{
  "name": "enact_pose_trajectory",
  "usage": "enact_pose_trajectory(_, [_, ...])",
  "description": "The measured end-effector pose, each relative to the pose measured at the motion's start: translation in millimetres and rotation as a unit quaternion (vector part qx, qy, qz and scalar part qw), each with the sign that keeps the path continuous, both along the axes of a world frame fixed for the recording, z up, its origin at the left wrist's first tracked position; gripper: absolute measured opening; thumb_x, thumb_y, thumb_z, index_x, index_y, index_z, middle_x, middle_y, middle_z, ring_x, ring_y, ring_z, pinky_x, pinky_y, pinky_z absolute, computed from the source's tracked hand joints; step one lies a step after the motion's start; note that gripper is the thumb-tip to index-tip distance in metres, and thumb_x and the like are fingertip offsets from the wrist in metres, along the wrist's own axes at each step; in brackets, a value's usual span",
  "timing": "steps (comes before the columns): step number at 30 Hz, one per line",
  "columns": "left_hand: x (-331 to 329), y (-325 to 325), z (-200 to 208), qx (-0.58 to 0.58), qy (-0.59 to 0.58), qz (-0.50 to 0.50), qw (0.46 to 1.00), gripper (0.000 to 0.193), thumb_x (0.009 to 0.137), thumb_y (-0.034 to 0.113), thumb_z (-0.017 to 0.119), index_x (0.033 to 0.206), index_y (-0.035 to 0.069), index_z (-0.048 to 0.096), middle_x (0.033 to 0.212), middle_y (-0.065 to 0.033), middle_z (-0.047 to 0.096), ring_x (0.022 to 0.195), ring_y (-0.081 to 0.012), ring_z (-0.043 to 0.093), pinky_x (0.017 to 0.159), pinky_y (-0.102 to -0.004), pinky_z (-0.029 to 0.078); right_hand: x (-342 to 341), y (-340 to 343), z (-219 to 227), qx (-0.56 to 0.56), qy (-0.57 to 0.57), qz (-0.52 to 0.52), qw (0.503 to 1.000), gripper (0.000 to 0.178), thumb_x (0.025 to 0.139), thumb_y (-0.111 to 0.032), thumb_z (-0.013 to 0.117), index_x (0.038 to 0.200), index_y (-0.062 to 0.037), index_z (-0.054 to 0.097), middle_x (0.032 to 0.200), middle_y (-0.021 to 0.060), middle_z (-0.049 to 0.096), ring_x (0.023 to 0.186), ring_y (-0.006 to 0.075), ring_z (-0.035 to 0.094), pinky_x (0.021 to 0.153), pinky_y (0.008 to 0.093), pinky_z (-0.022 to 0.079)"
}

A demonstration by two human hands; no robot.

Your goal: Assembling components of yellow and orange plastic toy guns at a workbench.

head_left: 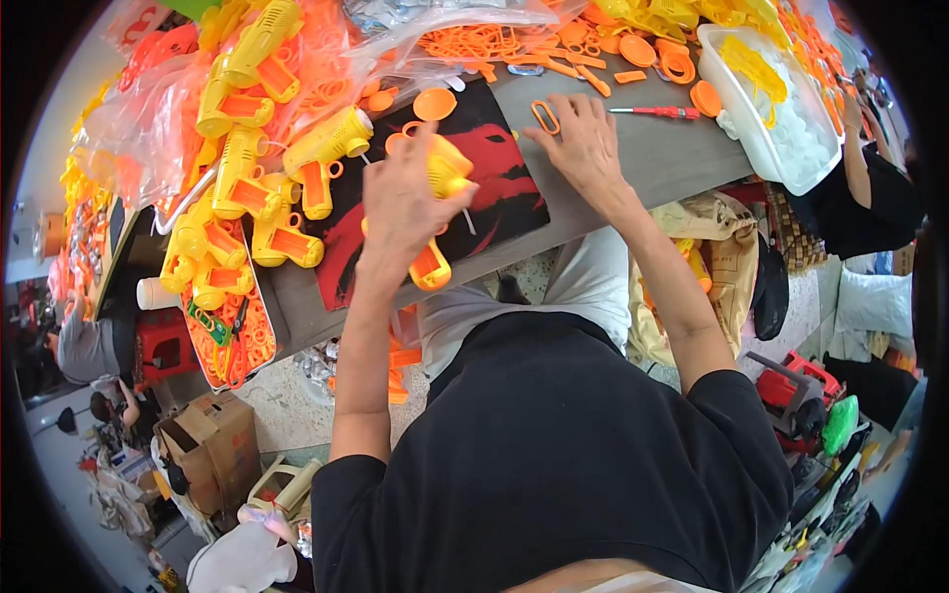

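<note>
My left hand [395, 203] is closed around a yellow plastic toy gun [448, 170] above a black-and-red mat [494, 163]. An orange-lined handle [430, 265] pokes out below my wrist; part of the toy is covered by my fingers, and the hand is slightly blurred. On the grey table, my right hand [590, 148] reaches with fingers apart beside a small orange oval ring [545, 117]. Whether a fingertip touches the ring, I cannot tell. A round orange cap [434, 104] lies at the mat's far edge.
Several yellow toy gun bodies [242, 173] are piled left of the mat. A red screwdriver [657, 112] lies right of my right hand, near a white tub [781, 148] holding pale pieces. Small orange parts fill a tray [278, 326] at the table's left front. Clear plastic bags [455, 22] cover the far side.
</note>
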State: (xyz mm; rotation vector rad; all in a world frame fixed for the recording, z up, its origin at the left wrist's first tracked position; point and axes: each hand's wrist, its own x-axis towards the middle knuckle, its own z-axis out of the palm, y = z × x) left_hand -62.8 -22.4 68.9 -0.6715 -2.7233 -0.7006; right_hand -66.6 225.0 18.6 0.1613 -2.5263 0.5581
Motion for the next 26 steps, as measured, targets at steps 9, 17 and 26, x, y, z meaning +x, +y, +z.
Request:
enact_pose_trajectory(9, [41.1, -42.6, -19.4, 0.142, -0.131, 0.013, 0.981, 0.076, 0.073, 0.023, 0.083, 0.139, 0.004, 0.050, 0.124, -0.0160, 0.060, 0.117, -0.0313, 0.057, 0.100, -0.0415, 0.044, -24.3, 28.6, -14.4, -0.064, -0.039, 0.082, 0.994, 0.019, 0.091, -0.014, 0.065, 0.108, -0.0044, 0.063, 0.094, 0.0093, 0.067, 0.083, 0.0222, 0.064, 0.073, 0.0350, 0.049])
enact_pose_trajectory(17, [34.8, -24.6, -42.5, 0.293, -0.129, 0.055, 0.946, 0.055, 0.076, 0.009, 0.080, 0.127, 0.002, 0.060, 0.118, -0.0141, 0.062, 0.109, -0.0260, 0.063, 0.095, -0.0357, 0.049, -11.2, -72.8, 45.9, -0.205, -0.189, 0.278, 0.919, 0.013, 0.090, -0.022, 0.069, 0.094, -0.0093, 0.069, 0.079, 0.0006, 0.063, 0.075, 0.0117, 0.055, 0.081, 0.0297, 0.040])
enact_pose_trajectory(26, [32.6, -33.5, -39.6, 0.367, -0.228, 0.036, 0.901, 0.052, 0.087, 0.019, 0.075, 0.133, 0.005, 0.057, 0.126, -0.0136, 0.059, 0.114, -0.0276, 0.060, 0.098, -0.0359, 0.048, -9.2, -84.1, 53.0, -0.101, -0.199, 0.275, 0.935, 0.015, 0.087, -0.025, 0.070, 0.091, -0.0109, 0.072, 0.075, 0.0033, 0.060, 0.083, 0.0196, 0.052, 0.095, 0.0369, 0.033])
